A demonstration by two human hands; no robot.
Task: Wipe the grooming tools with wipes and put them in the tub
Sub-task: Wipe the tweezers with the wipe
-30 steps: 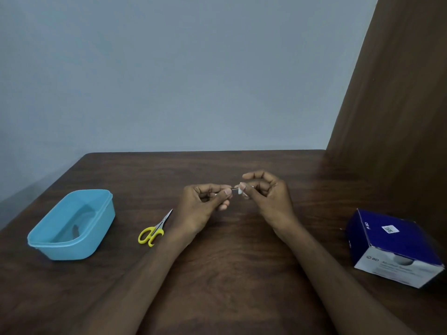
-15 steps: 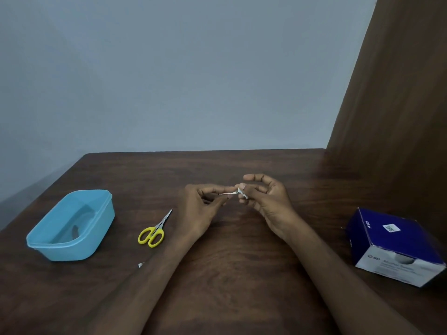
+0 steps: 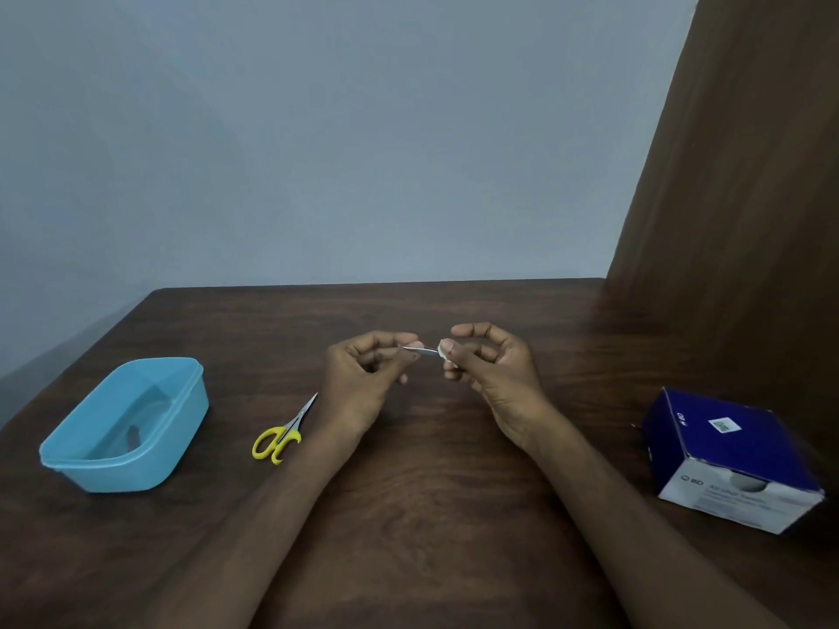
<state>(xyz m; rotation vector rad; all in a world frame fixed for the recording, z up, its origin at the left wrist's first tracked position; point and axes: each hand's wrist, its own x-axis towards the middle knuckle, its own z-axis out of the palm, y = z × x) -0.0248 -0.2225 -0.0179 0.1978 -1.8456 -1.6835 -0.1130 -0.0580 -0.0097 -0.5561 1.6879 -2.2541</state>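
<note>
Fingers (image 3: 411, 340) of our left hand (image 3: 363, 379) pinch one end of a thin metal tool (image 3: 422, 349), which we hold level above the bench (image 3: 431, 492); what kind of tool it is, we cannot tell at this size. Our right hand (image 3: 495, 374) pinches a small white wipe (image 3: 442, 351) between thumb and forefinger, and the wipe is closed round the other end of the tool. The remaining fingers of both hands are curled, and the two hands are near each other over the middle of the bench, joined only by the tool.

Scissors (image 3: 283, 431) with yellow handles lie flat on the bench just beside our left wrist, their blades pointing away from us and to the right. A light blue tub (image 3: 122, 465) stands at the left of the bench, well apart from the hands, with no lid on it. We see a small dark object (image 3: 132, 434) on its floor, too blurred to name.

At the right of the bench lies a dark blue box (image 3: 726, 456) with a white front face. Printing shows on that face and a small label sits on its top, neither of which we can read in full. Behind the bench rises a grey wall (image 3: 340, 152), and a brown wooden panel (image 3: 735, 197) stands at the right.
</note>
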